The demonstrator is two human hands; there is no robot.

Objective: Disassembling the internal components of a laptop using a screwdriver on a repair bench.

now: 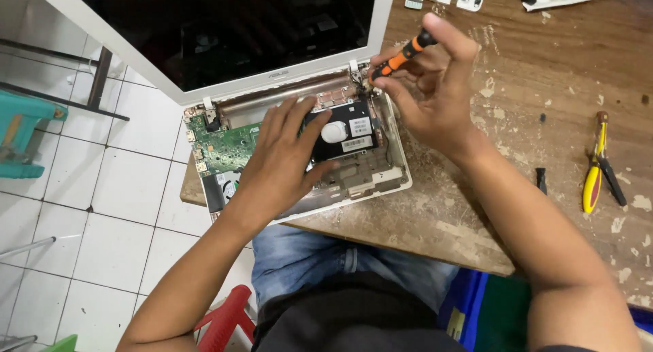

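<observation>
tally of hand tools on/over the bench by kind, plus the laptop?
Screwdrivers: 2, an orange-and-black screwdriver in the right hand at the laptop hinge, and a yellow-handled screwdriver lying on the wooden table
Black tools beside the yellow one: 1, black tool, kind unclear
Opened laptops: 1, white laptop, left hand resting on it
Total: 4

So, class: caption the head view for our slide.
Right hand turns an orange screwdriver at an opened laptop's hinge; left hand steadies it.
</observation>
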